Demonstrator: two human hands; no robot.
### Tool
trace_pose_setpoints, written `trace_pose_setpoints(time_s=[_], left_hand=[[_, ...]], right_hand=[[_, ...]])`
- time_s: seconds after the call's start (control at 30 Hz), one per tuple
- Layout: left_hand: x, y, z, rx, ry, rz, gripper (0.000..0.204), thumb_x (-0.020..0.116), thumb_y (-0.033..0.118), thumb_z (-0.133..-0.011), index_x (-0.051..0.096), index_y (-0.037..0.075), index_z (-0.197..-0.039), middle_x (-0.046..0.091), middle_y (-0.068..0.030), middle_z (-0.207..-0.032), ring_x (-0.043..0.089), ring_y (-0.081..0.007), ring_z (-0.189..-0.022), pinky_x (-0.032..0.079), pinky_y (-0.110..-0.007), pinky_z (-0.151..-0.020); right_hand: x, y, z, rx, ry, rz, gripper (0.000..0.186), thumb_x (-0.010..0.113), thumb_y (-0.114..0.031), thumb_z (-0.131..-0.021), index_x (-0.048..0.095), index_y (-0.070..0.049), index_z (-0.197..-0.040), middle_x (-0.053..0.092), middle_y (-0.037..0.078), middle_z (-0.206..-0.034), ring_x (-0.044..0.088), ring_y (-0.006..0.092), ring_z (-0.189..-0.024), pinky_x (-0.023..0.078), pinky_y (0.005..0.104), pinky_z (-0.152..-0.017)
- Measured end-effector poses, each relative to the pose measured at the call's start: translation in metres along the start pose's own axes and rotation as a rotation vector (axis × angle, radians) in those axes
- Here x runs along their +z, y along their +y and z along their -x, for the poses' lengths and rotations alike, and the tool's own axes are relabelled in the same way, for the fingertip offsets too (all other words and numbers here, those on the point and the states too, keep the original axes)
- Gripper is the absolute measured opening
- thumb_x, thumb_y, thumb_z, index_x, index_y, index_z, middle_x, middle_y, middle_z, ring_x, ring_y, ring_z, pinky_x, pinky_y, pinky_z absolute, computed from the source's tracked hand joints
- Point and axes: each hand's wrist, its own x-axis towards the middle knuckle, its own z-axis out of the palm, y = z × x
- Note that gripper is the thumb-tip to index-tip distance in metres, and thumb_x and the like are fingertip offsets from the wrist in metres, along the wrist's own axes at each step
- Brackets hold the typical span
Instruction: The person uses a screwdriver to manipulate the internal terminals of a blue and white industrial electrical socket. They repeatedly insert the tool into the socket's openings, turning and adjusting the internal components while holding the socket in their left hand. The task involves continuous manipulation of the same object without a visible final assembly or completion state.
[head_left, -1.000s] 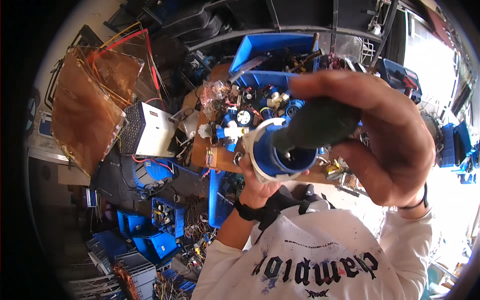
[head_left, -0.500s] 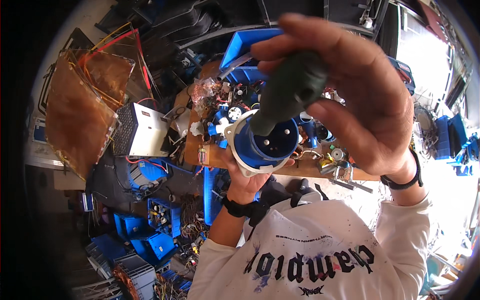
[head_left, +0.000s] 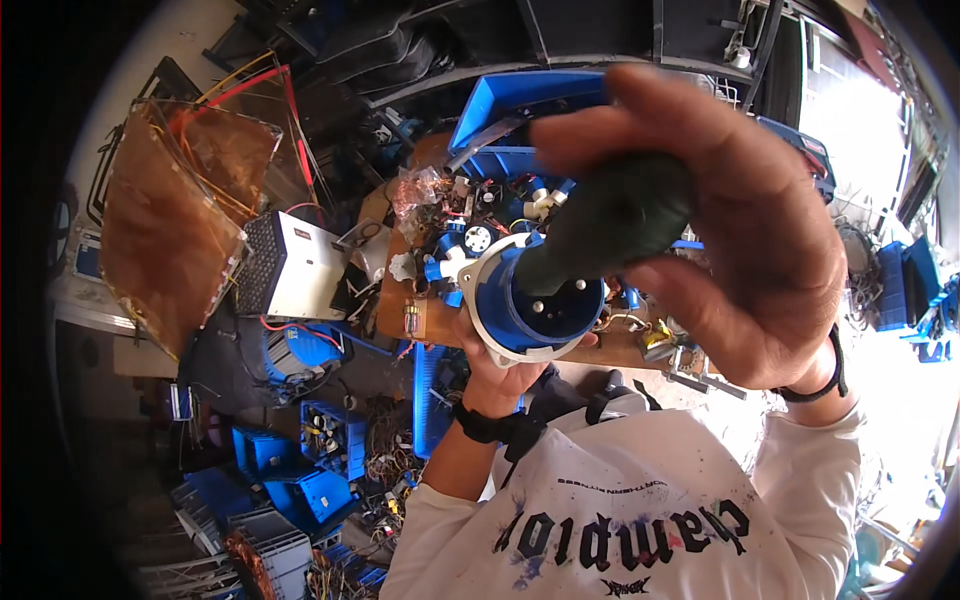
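Observation:
My left hand (head_left: 490, 376) holds a blue industrial plug (head_left: 497, 316) with a white flange, gripping it from below above the workbench. Its round mouth faces up, and metal pins show inside. Above it, my right hand (head_left: 765, 225) is curled around the thick dark green handle (head_left: 635, 212) of what looks like a screwdriver. The handle tapers down and left into the plug's mouth. Its tip is hidden inside, so I cannot tell what it touches. The right fingers are partly smeared by motion.
Under my hands, the wooden workbench (head_left: 440, 326) carries loose connectors, wires and small parts. A blue bin (head_left: 487, 108) stands at its far side. At left are a white metal box (head_left: 298, 268) and a brown sheet (head_left: 170, 230). Blue crates (head_left: 262, 452) and cable heaps lie lower left.
My right hand and the green handle have moved right and a little toward me, and the handle leans more. The left hand keeps its hold on the plug. The whole view has shifted slightly.

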Motion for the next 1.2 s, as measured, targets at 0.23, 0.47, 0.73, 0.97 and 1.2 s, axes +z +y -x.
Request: trace_pose_setpoints(time_s=[0.23,0.47,0.73,0.97,1.2], left_hand=[[-0.019,-0.006,0.005,0.086,0.246,-0.208,0.091,0.057,0.068,-0.083,0.028,0.015,-0.152,0.037,-0.015,-0.152,0.043,-0.039,-0.135,0.041,-0.067,-0.103],[-0.016,-0.009,0.006,0.017,0.076,-0.127,0.092,0.056,0.07,-0.081,0.029,0.017,-0.151,0.038,-0.0137,-0.151,0.042,-0.0404,-0.135,0.04,-0.066,-0.102],[-0.01,-0.014,0.003,-0.002,0.152,-0.22,0.099,0.056,0.076,-0.077,0.025,0.02,-0.153,0.033,-0.0137,-0.154,0.038,-0.0433,-0.137,0.038,-0.07,-0.101],[-0.008,-0.015,0.001,-0.027,0.162,-0.3,0.105,0.056,0.081,-0.074,0.021,0.023,-0.154,0.029,-0.0138,-0.156,0.034,-0.0459,-0.138,0.037,-0.074,-0.1],[-0.009,-0.018,0.003,-0.045,0.211,-0.278,0.111,0.055,0.085,-0.07,0.019,0.023,-0.155,0.027,-0.0144,-0.157,0.032,-0.0457,-0.14,0.034,-0.076,-0.101]], right_hand=[[0.001,-0.002,-0.002,-0.109,0.008,0.226,0.07,0.072,-0.027,-0.084,0.045,0.011,-0.136,0.045,0.034,-0.138,0.056,0.0389,-0.12,0.048,0.0419,-0.097],[-0.015,-0.012,0.005,-0.035,-0.032,0.221,0.054,0.077,-0.011,-0.078,0.059,0.007,-0.125,0.059,0.027,-0.12,0.063,0.0325,-0.105,0.052,0.0376,-0.085],[-0.013,-0.012,-0.001,-0.064,-0.004,0.134,0.058,0.074,-0.014,-0.082,0.054,0.01,-0.13,0.052,0.03,-0.132,0.058,0.0403,-0.115,0.048,0.0423,-0.097],[-0.018,-0.015,0.012,0.101,0.004,0.078,0.055,0.067,0.007,-0.074,0.055,0.01,-0.128,0.058,0.028,-0.127,0.063,0.0347,-0.111,0.052,0.0393,-0.092],[-0.025,-0.013,0.004,0.0,-0.058,0.239,0.046,0.057,0.0,-0.083,0.054,0.011,-0.127,0.053,0.032,-0.131,0.059,0.0436,-0.117,0.052,0.0423,-0.093]])
